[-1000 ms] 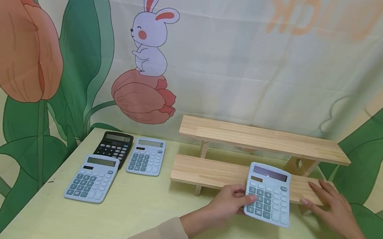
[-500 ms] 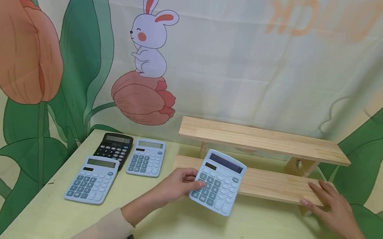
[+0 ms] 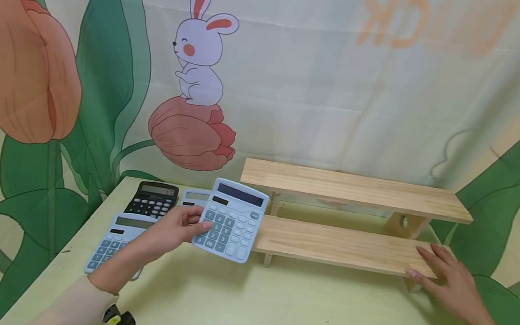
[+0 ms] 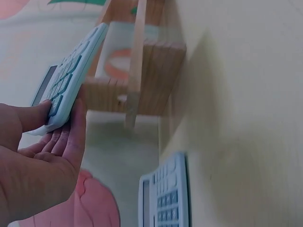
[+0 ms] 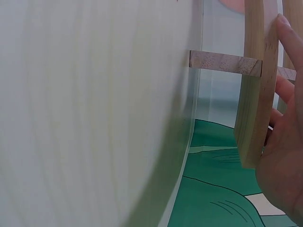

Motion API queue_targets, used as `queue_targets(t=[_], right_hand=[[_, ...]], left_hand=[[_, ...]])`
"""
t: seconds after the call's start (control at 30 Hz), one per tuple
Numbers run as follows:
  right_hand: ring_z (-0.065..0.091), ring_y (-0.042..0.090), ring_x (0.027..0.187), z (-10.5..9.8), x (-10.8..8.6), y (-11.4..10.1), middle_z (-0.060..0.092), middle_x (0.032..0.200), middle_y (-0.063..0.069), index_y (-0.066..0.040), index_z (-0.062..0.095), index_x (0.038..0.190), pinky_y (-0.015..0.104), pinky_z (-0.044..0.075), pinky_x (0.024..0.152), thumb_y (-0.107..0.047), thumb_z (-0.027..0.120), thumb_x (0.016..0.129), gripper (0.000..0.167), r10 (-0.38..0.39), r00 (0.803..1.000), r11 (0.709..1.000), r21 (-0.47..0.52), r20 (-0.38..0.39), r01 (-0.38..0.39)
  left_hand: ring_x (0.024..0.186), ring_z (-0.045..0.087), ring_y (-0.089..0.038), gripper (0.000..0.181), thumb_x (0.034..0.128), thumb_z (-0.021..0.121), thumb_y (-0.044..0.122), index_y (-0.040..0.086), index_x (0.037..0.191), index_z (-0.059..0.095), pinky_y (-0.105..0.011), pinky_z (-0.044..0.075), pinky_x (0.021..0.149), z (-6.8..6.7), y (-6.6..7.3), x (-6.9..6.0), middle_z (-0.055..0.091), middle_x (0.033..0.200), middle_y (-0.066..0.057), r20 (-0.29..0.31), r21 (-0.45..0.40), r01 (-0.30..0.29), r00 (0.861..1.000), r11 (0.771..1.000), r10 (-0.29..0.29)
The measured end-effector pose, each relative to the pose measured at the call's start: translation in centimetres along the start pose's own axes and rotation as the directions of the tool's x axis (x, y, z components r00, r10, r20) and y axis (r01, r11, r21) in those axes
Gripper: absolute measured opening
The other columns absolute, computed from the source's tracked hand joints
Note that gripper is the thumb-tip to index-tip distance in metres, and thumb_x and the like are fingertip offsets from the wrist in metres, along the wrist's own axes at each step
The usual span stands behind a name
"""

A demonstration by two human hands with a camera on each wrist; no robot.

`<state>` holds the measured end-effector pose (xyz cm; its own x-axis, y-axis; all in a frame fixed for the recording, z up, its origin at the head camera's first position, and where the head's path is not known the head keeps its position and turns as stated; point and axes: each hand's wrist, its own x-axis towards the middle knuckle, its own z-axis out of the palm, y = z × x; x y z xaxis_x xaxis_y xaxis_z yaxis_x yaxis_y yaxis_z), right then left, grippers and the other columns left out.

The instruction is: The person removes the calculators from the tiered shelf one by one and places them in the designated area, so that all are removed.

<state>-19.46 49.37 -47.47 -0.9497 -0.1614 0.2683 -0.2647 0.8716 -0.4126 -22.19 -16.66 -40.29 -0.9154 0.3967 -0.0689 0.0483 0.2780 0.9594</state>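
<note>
My left hand [image 3: 171,234] pinches a light-blue calculator [image 3: 230,221] by its left edge, thumb on the keys and fingers behind. In the left wrist view this raised calculator [image 4: 71,71] is tilted, clear of the tabletop. Behind it in the head view, another light-blue calculator [image 3: 194,196] is partly hidden. My left forearm covers part of a third light-blue calculator [image 3: 109,242], which overlaps a black calculator [image 3: 152,198]. At the right end of the wooden two-tier shelf [image 3: 340,246], my right hand [image 3: 451,281] rests with extended fingers on the lower board, thumb at its front edge.
The shelf's upper board [image 3: 353,186] stands behind and above the lower one, close to a printed curtain [image 3: 319,86]. A pale yellow table [image 3: 295,306] lies under everything. The left wrist wears a dark strap with a yellow part [image 3: 115,318].
My left hand has carried the light-blue calculator leftward from in front of the shelf's right half to its left end, near the other calculators. My right hand has stayed on the lower board.
</note>
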Motion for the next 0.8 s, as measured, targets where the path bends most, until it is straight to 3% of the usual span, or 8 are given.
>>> queue_targets(t=[0.17, 0.53, 0.8], right_hand=[[0.008, 0.061, 0.154, 0.1, -0.1, 0.0, 0.021, 0.168, 0.035, -0.007, 0.04, 0.163, 0.087, 0.001, 0.113, -0.036, 0.072, 0.101, 0.075, -0.002, 1.0, 1.0, -0.007, -0.001, 0.002], [0.008, 0.061, 0.154, 0.0, -0.1, -0.1, 0.021, 0.169, 0.034, -0.007, 0.04, 0.163, 0.085, -0.003, 0.114, -0.036, 0.073, 0.101, 0.076, -0.003, 1.0, 1.0, -0.001, -0.009, 0.003], [0.007, 0.059, 0.155, 0.0, -0.1, -0.2, 0.02, 0.169, 0.034, -0.007, 0.039, 0.163, 0.086, -0.004, 0.113, -0.036, 0.073, 0.101, 0.077, -0.002, 1.0, 1.0, 0.0, -0.002, 0.002]], left_hand=[[0.102, 0.075, -0.025, 0.049, 0.1091, 0.063, 0.025, -0.004, 0.148, 0.053, -0.033, 0.059, 0.088, -2.2, -0.9, -1.2, 0.076, 0.119, -0.012, -0.048, 0.01, 0.036, 0.998, 0.999, -0.035], [0.1, 0.073, -0.023, 0.052, 0.1112, 0.059, 0.022, -0.011, 0.149, 0.046, -0.032, 0.062, 0.085, -4.9, -4.9, -2.9, 0.074, 0.123, -0.015, -0.122, -0.016, 0.148, 0.981, 0.989, -0.149], [0.095, 0.07, -0.019, 0.051, 0.1108, 0.06, 0.022, -0.014, 0.146, 0.049, -0.031, 0.06, 0.081, -4.8, -7.5, -3.2, 0.076, 0.114, -0.011, -0.142, -0.007, 0.264, 0.954, 0.964, -0.263]])
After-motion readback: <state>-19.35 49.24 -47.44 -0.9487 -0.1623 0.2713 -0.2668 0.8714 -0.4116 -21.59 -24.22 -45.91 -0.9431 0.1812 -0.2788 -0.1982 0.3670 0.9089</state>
